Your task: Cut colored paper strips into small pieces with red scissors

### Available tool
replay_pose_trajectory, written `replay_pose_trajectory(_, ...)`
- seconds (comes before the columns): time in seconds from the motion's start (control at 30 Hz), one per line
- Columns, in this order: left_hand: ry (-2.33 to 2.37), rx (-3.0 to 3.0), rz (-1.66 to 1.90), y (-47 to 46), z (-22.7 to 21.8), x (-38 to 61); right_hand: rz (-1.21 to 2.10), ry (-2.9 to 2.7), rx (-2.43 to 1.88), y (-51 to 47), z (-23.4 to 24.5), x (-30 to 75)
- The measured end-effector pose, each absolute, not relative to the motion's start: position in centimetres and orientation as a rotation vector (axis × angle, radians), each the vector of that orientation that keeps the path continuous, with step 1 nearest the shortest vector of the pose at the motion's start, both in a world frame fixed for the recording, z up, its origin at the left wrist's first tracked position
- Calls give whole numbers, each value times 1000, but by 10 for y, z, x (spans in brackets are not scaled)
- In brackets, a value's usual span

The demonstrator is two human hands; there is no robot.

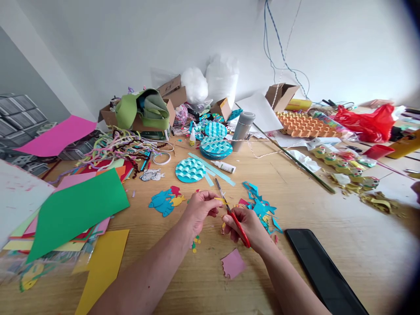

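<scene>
My right hand (246,225) is closed round red-handled scissors (229,209), whose blades point up and away. My left hand (200,208) pinches a small yellow paper scrap (219,200) right at the blades. Both hands hover over the wooden table (328,210). Blue paper fish cut-outs (163,201) lie to the left of my left hand, and blue paper offcuts (260,205) lie just beyond my right hand. A small pink paper piece (232,264) lies between my forearms.
Green paper (72,212) tops a stack of coloured sheets at the left, with a yellow sheet (101,262) in front. Blue wavy discs (190,169), glue bottles (223,166), a grey flask (243,129), boxes and pipe cleaners (121,146) crowd the back. A black phone (323,271) lies at right.
</scene>
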State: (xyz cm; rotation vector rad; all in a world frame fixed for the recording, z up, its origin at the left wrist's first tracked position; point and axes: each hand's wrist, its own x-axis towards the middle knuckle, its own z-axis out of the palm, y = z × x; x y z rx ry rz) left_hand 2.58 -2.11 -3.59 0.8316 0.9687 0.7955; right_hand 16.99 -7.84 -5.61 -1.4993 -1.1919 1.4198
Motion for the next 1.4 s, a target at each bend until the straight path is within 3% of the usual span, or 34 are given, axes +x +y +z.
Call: replay_pose_trajectory(1.4, 987, 901, 726, -21, -38, 25, 1480, -1255, -1465, -80, -53, 172)
